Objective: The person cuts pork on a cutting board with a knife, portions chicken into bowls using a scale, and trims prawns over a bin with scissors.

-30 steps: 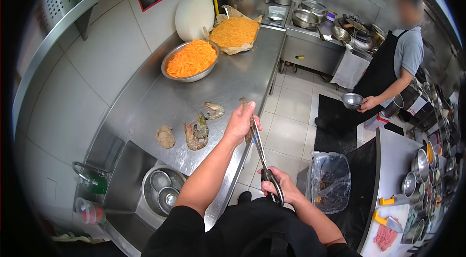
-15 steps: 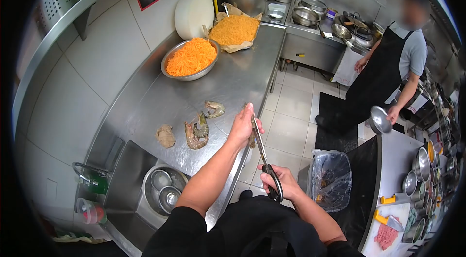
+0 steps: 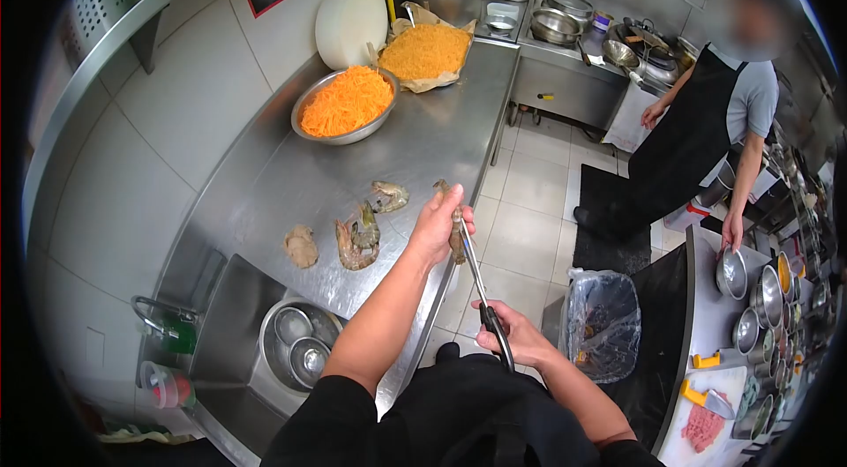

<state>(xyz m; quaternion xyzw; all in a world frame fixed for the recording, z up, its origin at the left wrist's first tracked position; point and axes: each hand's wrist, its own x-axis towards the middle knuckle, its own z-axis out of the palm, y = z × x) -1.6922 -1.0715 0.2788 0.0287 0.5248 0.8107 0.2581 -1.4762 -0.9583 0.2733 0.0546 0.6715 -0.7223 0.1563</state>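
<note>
Beside the edge of the steel counter (image 3: 256, 194), in the head view, the person's left hand (image 3: 436, 224) was closed around a raw prawn (image 3: 457, 246), part of which showed past the fingers. The right hand (image 3: 519, 336) gripped the black handles of a pair of scissors (image 3: 494, 328), whose blades (image 3: 475, 268) ran up alongside the prawn, close to the left fingers. Whether those blades were parted could not be told.

On the counter, near the left hand, lay a curled prawn (image 3: 390, 196), and nearer the sink (image 3: 216, 326) were more raw prawns (image 3: 350, 254) clustered together, with a greyish-brown lump (image 3: 301, 248) just beside them. Farther off stood a metal bowl (image 3: 353, 134) heaped with shredded carrot (image 3: 347, 103).

Two risks seemed likeliest. With the steel so near the left fingers, a slip of the blades on hard shell could have nicked one of them. The held prawn also appeared against the floor tiles (image 3: 520, 211) rather than the counter, so a loosened grip, perhaps from a wet shell, could have dropped it there. A co-worker (image 3: 719, 119) stood well apart, fingers at the rim of a small metal bowl (image 3: 731, 276), and posed little danger of jostling either arm.
</note>
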